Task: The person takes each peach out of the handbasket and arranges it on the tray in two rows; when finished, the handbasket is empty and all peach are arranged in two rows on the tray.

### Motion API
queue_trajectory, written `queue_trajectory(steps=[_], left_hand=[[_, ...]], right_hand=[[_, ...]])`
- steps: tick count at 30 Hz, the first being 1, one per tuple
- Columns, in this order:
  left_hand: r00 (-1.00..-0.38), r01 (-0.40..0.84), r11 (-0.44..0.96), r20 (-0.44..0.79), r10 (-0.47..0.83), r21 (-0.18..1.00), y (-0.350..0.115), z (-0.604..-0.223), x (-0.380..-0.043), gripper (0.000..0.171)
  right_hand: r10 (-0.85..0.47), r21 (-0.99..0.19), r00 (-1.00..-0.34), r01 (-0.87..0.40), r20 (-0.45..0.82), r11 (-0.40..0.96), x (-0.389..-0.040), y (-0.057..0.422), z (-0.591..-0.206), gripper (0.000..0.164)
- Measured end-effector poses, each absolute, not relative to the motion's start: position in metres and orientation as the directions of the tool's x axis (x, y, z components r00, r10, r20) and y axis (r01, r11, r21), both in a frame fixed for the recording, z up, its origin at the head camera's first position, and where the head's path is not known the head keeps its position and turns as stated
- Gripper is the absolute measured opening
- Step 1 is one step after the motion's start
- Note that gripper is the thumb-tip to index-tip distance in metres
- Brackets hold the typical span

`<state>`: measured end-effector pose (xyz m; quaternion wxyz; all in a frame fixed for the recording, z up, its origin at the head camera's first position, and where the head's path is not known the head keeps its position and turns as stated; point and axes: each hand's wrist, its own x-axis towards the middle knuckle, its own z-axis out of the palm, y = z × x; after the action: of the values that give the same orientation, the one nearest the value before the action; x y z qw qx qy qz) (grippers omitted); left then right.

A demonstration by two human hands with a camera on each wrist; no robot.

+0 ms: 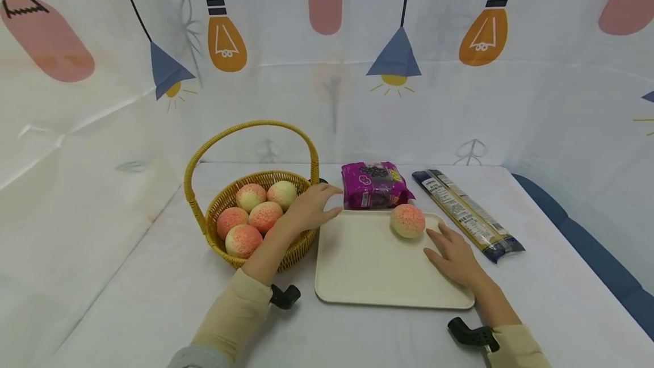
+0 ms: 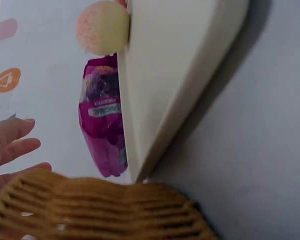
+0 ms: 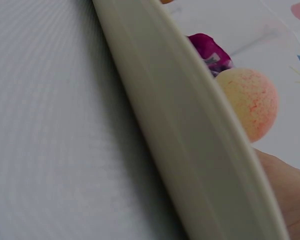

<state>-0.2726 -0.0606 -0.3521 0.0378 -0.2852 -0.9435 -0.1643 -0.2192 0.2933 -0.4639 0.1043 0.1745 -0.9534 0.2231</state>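
Note:
A peach sits at the far right corner of a cream tray. Over the tray's right side, my right hand has its fingers loosely spread, with the fingertips close to that peach; whether they touch it I cannot tell. Above the right rim of a wicker basket is my left hand, fingers extended toward the tray and nothing held. Several peaches lie in the basket, one partly hidden by the left forearm. In the left wrist view, the basket's weave covers part of the left hand.
Behind the tray lies a purple snack package. A long, narrow dark-blue and clear packet lies slantwise at the right. The basket's tall handle arches up at the left. A patterned white sheet hangs behind the table.

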Motion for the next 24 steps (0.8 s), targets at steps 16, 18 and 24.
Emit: queue_trajectory(steps=[16,18,24], left_hand=[[-0.852,0.524,0.782,0.203,0.483,0.338,-0.125,-0.353,-0.25,0.036],[-0.851,0.525,0.788,0.208,0.482,0.323,-0.13,-0.353,-0.244,0.037],[-0.851,0.524,0.796,0.211,0.481,0.303,-0.146,-0.357,-0.231,0.035]], right_hand=[[-0.301,-0.362,-0.901,-0.407,0.314,0.839,-0.217,0.291,-0.46,0.05],[-0.299,-0.361,-0.902,-0.403,0.311,0.841,-0.217,0.292,-0.459,0.051],[-0.31,-0.37,-0.882,-0.437,0.356,0.819,-0.217,0.293,-0.463,0.05]])
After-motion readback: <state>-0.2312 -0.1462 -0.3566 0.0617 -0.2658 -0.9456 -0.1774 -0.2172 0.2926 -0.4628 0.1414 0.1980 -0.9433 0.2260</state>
